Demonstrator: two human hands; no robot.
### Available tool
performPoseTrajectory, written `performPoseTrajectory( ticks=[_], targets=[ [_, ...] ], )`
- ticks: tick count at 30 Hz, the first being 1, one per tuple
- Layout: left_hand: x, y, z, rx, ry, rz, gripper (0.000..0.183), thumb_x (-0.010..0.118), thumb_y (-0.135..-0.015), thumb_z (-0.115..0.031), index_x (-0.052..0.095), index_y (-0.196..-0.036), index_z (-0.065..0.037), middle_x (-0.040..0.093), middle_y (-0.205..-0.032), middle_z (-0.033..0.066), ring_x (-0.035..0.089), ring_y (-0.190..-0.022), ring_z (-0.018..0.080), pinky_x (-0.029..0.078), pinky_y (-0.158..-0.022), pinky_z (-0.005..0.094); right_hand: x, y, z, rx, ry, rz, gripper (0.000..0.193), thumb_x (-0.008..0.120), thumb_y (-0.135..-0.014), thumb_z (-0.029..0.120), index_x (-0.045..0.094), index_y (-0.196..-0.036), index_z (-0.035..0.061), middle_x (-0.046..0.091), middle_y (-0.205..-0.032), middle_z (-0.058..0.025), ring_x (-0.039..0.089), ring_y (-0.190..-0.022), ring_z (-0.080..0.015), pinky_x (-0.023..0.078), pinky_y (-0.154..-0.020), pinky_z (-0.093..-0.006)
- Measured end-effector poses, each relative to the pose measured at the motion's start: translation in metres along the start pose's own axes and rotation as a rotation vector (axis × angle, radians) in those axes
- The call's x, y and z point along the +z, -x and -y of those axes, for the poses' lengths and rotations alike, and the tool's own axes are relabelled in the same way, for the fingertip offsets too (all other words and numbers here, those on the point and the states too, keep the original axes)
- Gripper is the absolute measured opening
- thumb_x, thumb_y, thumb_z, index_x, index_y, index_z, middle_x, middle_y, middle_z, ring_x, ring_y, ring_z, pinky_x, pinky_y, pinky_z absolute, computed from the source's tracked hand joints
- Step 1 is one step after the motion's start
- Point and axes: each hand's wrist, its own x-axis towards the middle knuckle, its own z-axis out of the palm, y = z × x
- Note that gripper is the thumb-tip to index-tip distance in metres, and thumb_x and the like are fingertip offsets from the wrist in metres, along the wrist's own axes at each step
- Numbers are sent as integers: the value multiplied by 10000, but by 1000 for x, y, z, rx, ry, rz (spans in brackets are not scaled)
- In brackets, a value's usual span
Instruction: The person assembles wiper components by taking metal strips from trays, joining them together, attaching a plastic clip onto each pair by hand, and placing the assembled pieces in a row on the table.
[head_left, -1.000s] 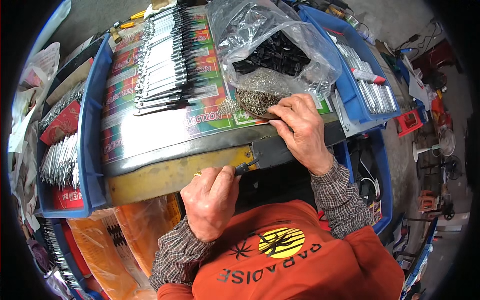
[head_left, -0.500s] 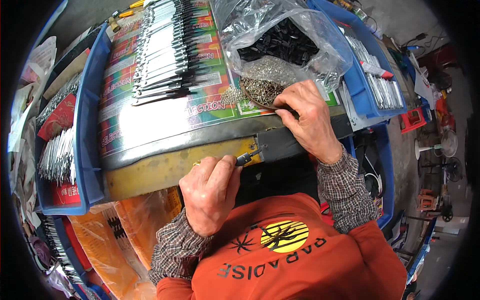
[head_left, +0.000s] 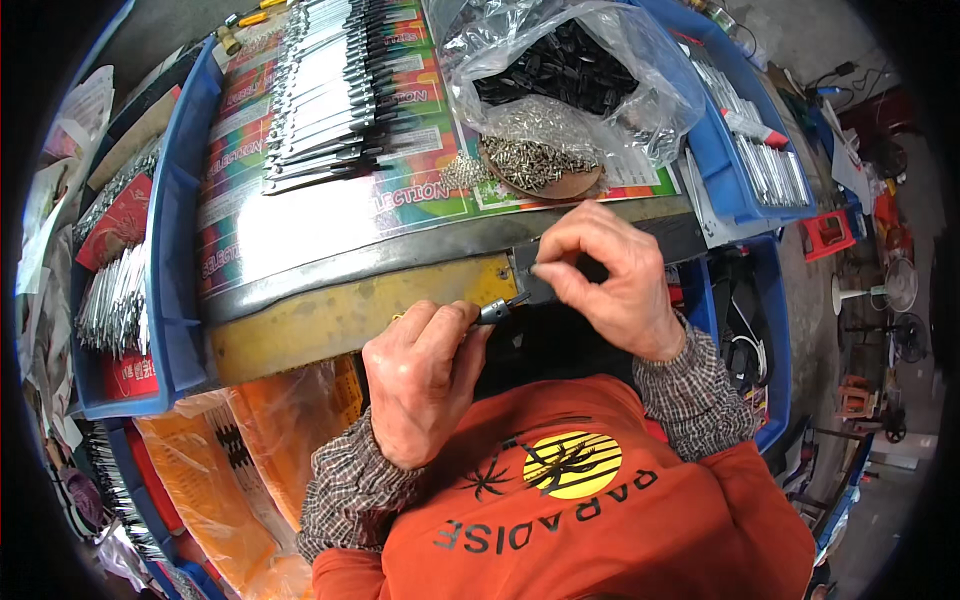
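Note:
My left hand (head_left: 425, 375) is closed around a small grey-black piece with a thin dark tip (head_left: 496, 311) by the bench's front edge. The tip points right; the rest of the piece is hidden in my fingers. My right hand (head_left: 612, 275) hovers just right of that tip, thumb and forefinger pinched together. Whatever the pinch holds is too small to make out. Beyond this hand, small metal pins (head_left: 540, 165) are heaped on a round brown dish (head_left: 570, 187). A smaller scatter of silvery pins (head_left: 462, 172) lies to the left of the dish.
A long row of slim silver strips with dark ends (head_left: 320, 110) covers the bench mat. Behind the dish, a clear plastic bag (head_left: 660, 110) holds black pieces (head_left: 560, 65). Blue bins with metal strips flank the bench, left (head_left: 180, 280) and right (head_left: 735, 190).
My right hand has drawn back from the pin dish, toward me, to near the held piece's tip. The left hand keeps its hold with barely any shift.

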Motion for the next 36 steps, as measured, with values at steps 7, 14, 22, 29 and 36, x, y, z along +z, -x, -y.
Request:
performPoseTrajectory(
  ticks=[7, 14, 22, 29, 36],
  targets=[
    [2, 3, -4, 0, 17, 20, 143, 719, -728, 14, 624, -831, -15, 551, -669, 104, 546, -541, 235, 419, -495, 324, 11, 13, 12, -112, -51, -3, 115, 693, -766, 39, 599, -830, 21, 644, -852, -74, 599, -842, -253, 470, -781, -358],
    [5, 7, -4, 43, 22, 11, 218, 719, -695, -10, 592, -870, -43, 507, -673, 102, 546, -576, 293, 444, -505, 386, 17, 17, 12, -90, -102, 34, 117, 687, -783, 72, 588, -826, 26, 642, -884, -82, 586, -871, -261, 460, -808, -374],
    [8, 9, -3, 73, -36, 2, 210, 715, -706, -39, 591, -876, -53, 491, -677, 88, 535, -565, 271, 434, -488, 373, 19, 20, 14, -131, -38, 24, 126, 692, -767, 64, 587, -823, 25, 637, -882, -84, 590, -862, -272, 469, -786, -374],
    [9, 10, -1, 83, -56, -12, 220, 714, -697, -29, 595, -880, -48, 490, -682, 88, 535, -564, 265, 434, -487, 369, 28, 23, 15, -244, 77, -41, 149, 705, -732, 33, 597, -833, 14, 636, -894, -97, 604, -829, -282, 495, -730, -372],
    [7, 8, -1, 115, -100, -26, 217, 706, -693, 7, 614, -886, -35, 537, -703, 104, 563, -589, 278, 454, -514, 367, 31, 29, 9, -418, 238, -81, 256, 734, -671, -12, 637, -907, 4, 653, -945, -116, 643, -839, -288, 548, -681, -345]
  ],
)
